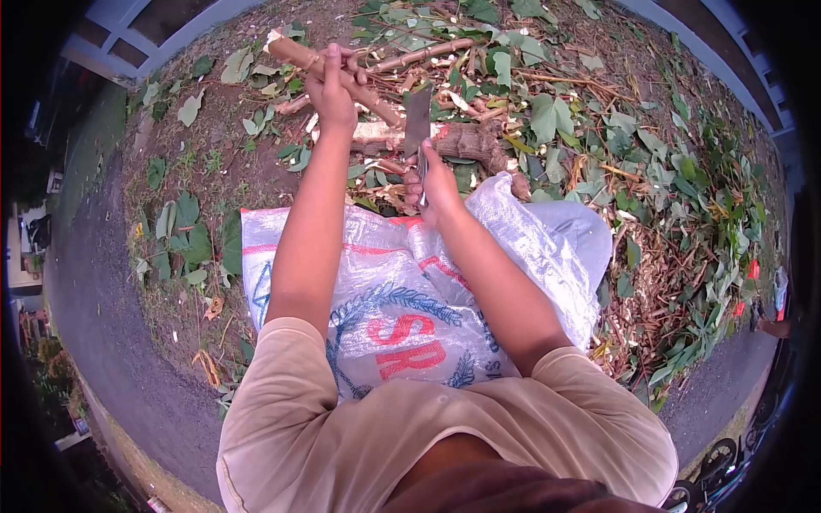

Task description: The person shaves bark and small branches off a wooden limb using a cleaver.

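Note:
My left hand (333, 90) is wrapped round a thick brown branch (295, 53), whose pale cut end points to the upper left. The branch slants down to the right, its lower end at a log (466, 144) lying crosswise. In my right hand (434, 184) is the handle of a wide-bladed knife (417, 120). The blade points away from me, upright in view, over the log beside the branch's lower end. Pale chopped wood shows on the log's left part. A white plastic sack (368, 265) with red and blue print covers my lap.
Cut stems (428, 56) and green leaves (552, 115) lie beyond the log. A heap of chopped pieces (654, 265) is at the right. Paved ground (94, 256) runs along the left, and parked bicycles (718, 462) stand at the lower right.

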`<state>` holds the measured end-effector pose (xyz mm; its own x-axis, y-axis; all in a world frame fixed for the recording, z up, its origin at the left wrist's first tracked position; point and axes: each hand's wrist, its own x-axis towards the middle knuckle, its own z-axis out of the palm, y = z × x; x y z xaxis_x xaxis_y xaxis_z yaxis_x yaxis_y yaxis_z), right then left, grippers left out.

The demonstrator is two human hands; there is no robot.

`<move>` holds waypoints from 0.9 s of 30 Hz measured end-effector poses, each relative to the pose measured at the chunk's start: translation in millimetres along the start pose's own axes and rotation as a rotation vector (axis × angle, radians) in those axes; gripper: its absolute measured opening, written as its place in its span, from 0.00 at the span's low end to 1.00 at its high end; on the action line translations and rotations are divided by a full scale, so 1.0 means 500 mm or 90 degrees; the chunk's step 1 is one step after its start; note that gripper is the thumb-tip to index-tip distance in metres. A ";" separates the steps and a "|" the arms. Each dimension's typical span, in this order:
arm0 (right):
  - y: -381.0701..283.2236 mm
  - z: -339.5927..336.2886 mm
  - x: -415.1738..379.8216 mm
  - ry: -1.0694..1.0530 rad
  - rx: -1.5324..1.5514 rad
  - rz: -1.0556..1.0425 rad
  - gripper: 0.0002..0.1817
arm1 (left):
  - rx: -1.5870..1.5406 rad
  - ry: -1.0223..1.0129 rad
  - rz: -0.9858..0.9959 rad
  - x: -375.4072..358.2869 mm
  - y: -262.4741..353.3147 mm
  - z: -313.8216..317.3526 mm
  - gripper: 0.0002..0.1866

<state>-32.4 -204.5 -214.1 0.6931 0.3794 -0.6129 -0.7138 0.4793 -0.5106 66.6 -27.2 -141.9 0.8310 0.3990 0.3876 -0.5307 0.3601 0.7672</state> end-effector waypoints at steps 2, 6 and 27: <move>-0.009 -0.007 -0.010 -0.009 0.054 0.019 0.24 | 0.074 0.124 0.034 0.006 0.000 0.003 0.20; -0.054 0.011 -0.054 -0.002 -0.005 -0.061 0.24 | 0.035 0.271 0.066 0.023 0.002 0.001 0.18; -0.050 -0.010 -0.034 -0.057 0.158 0.097 0.25 | 0.197 0.272 0.105 0.018 -0.002 -0.011 0.20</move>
<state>-26.7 -226.8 -193.6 0.5935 0.5250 -0.6100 -0.7719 0.5859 -0.2467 73.5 -19.2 -142.1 0.5645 0.7595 0.3233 -0.5211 0.0242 0.8532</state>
